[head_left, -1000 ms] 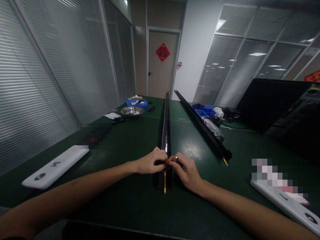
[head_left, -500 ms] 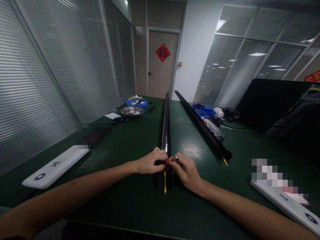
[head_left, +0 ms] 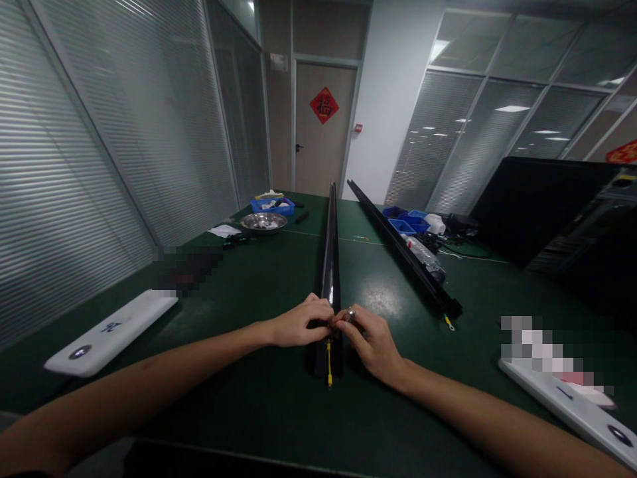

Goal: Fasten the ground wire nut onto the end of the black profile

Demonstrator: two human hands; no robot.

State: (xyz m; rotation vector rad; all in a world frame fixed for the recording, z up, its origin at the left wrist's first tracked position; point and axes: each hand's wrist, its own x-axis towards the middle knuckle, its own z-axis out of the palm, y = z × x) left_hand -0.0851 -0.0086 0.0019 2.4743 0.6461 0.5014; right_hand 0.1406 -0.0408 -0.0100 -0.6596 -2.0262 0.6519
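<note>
A long black metal rail [head_left: 329, 265] runs away from me down the middle of the table. At its near end, my left hand [head_left: 303, 322] is closed, its fingers pinched over the rail. My right hand [head_left: 371, 338] meets it from the other side, thumb and forefinger pinched together, with a ring on one finger. What lies between the fingertips is too small and covered to make out. Just below them, a short yellow wire [head_left: 329, 365] with an end terminal hangs out over the rail's near end.
To the right lies a second black rail [head_left: 413, 262] with its own yellow wire [head_left: 449, 322]. Blue trays [head_left: 402, 226] and a plastic bottle [head_left: 425, 259] sit beyond it. At the left are a metal bowl [head_left: 263, 230], a blue basket [head_left: 286, 208] and a white case [head_left: 112, 332].
Both hands stay at the same spot on the rail. The yellow wire's lower end has shifted very slightly to the right.
</note>
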